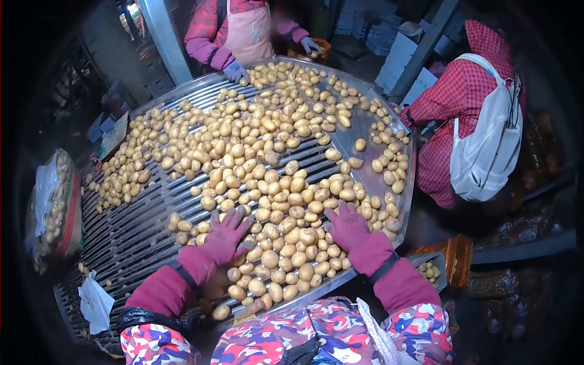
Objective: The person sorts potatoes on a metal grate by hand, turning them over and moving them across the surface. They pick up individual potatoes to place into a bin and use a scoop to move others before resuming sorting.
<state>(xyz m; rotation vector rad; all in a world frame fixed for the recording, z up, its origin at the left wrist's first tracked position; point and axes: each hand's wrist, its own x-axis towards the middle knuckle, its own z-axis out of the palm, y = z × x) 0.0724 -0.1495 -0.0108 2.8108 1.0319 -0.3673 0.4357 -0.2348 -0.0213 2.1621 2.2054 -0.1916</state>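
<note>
Across the slatted metal worktop [131, 249], loose potatoes [269, 259] lie heaped between and beyond the left hand [224, 237] and right hand [348, 229], both splayed palm-down, neither visibly gripping one. They look firm, individually light and apt to roll; cupping their rounded sides should suit.

A slatted metal table [131, 243] is covered across its middle and far side by loose yellowish potatoes [286, 213], which are heaped together toward the near edge and scattered more thinly at the left. At the right, a smooth metal plate [367, 181] is dotted with more of them. On the lower-left slats, a crumpled white sheet [95, 303] is spread, with a few small potatoes strewn near it.
</note>
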